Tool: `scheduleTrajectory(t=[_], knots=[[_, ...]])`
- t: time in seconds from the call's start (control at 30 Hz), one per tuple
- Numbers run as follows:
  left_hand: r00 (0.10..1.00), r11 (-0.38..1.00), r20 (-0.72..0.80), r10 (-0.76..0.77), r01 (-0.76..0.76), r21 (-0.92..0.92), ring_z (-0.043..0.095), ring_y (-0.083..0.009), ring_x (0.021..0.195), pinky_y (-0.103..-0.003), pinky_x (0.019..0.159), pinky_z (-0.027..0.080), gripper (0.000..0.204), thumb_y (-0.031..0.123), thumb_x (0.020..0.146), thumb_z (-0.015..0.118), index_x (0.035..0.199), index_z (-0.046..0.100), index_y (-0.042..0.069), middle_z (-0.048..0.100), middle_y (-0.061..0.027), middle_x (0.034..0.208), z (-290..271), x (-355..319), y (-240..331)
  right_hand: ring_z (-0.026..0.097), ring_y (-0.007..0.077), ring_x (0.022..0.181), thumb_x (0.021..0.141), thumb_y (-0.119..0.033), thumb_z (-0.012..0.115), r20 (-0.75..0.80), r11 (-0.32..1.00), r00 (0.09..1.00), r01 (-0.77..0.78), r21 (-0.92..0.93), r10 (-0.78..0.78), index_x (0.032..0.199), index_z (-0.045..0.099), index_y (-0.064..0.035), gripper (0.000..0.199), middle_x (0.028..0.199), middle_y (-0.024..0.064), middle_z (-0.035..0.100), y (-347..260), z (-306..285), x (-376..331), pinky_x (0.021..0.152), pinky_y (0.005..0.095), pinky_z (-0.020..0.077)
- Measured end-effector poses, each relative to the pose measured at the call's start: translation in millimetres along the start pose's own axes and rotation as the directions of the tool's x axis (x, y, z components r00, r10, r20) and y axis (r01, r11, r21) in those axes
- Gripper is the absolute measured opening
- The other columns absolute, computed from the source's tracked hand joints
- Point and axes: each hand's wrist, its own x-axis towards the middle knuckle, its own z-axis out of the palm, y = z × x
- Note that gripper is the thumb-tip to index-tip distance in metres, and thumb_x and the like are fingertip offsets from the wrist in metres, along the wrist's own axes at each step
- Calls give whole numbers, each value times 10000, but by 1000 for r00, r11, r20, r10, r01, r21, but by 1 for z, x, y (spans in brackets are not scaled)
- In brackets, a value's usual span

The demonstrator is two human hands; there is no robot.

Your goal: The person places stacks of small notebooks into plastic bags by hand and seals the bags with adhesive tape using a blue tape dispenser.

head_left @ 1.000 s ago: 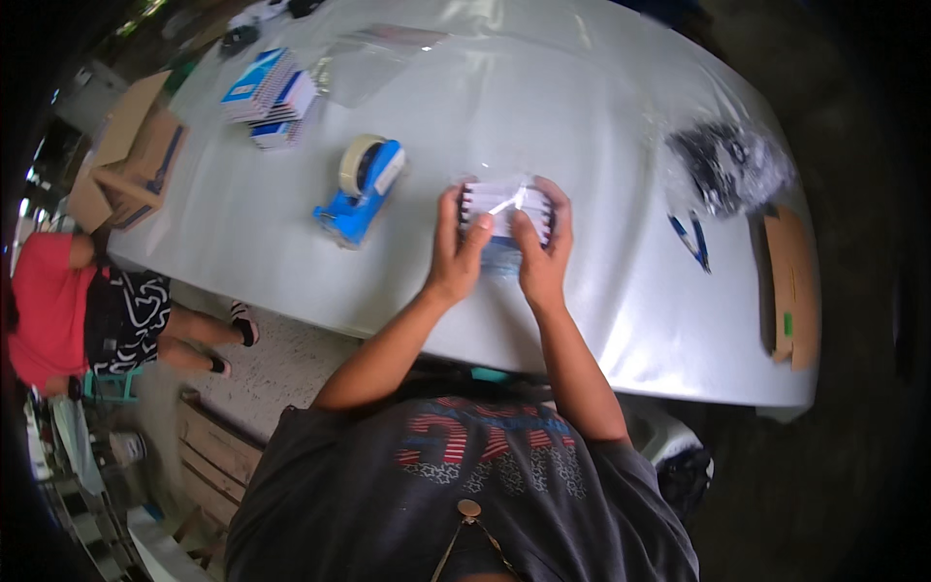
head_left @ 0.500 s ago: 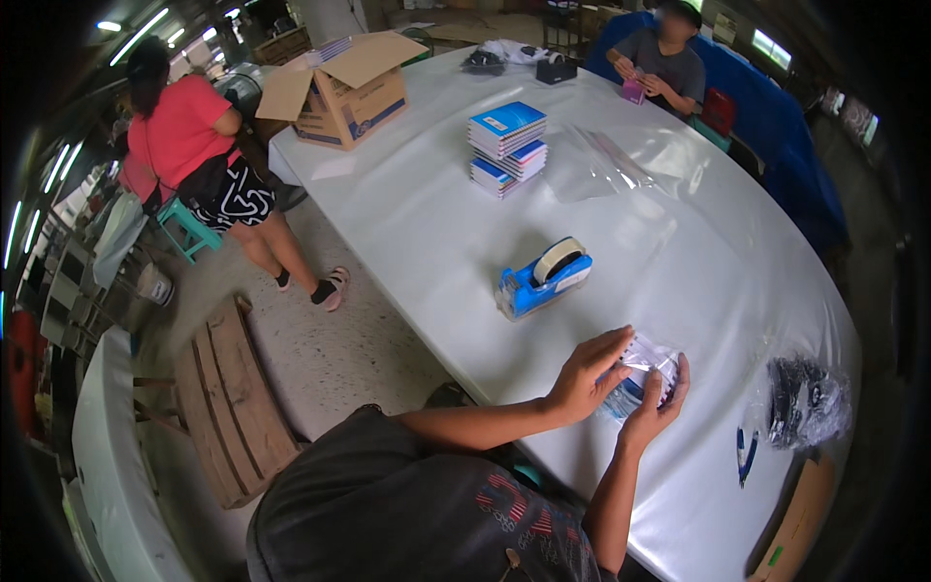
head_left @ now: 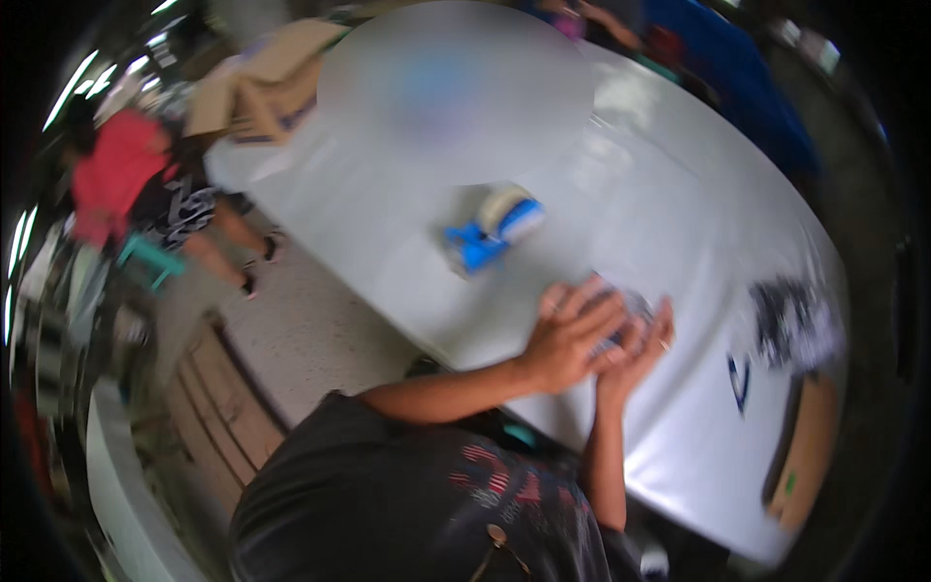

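Observation:
Close to the table's near edge, a small spiral notebook in clear plastic (head_left: 635, 303) is between my hands, mostly covered and smeared by motion. My left hand (head_left: 572, 335) lies over its near left side with bent fingers. From the right, my right hand (head_left: 635, 351) cups it, thumb toward the left hand's fingers. Whether there is one notebook or a small stack I cannot tell now. Beyond my hands a blue tape dispenser (head_left: 480, 244) holds a roll of tape on the white-covered table (head_left: 388, 262).
To the right lie blue-handled cutters (head_left: 739, 386), a bundle in clear plastic (head_left: 795, 325) and a brown cardboard piece (head_left: 807, 451). An opened carton (head_left: 281, 92) is at the far left. A person in red (head_left: 121, 175) stands near a wooden bench (head_left: 218, 403); another person sits across the table.
The view has shifted and blurred. My left fingers have come down over the wrapped notebook, and my hands are closer together. A blurred patch now hides the far notebook stack.

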Motion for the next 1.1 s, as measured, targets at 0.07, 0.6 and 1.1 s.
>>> scheduleTrajectory(t=[0.07, 0.6, 1.1], knots=[[999, 1000, 41, -27, 27, 13, 384, -278, 1289, -511, 1010, 176, 546, 473, 874, 506, 1169, 594, 22, 507, -118, 1321, -12, -4, -6, 416, 321, 1148, 899, -197, 530, 62, 958, 984, 178, -226, -168, 1279, 509, -27, 417, 1264, 167, 436, -10, 2, -7, 966, 418, 339], [991, 930, 79, -107, 128, -345, 504, -334, 1159, -466, 1017, 271, 702, 350, 874, 556, 1404, 273, -13, 530, -202, 1262, -42, 28, -20, 524, 237, 1118, 729, -91, 679, 312, 817, 851, 506, -276, -421, 1206, 577, -108, 487, 1146, 50, 589, -15, -22, -15, 977, 427, 339], [974, 832, 223, -29, 148, -535, 656, -242, 851, -335, 768, 493, 196, 207, 836, 638, 945, 674, 48, 688, -98, 916, -26, 67, -29, 543, 266, 1091, 769, -28, 638, 372, 787, 836, 524, -325, -403, 1115, 626, -86, 352, 1145, 81, 605, -21, -28, -18, 939, 398, 371]])
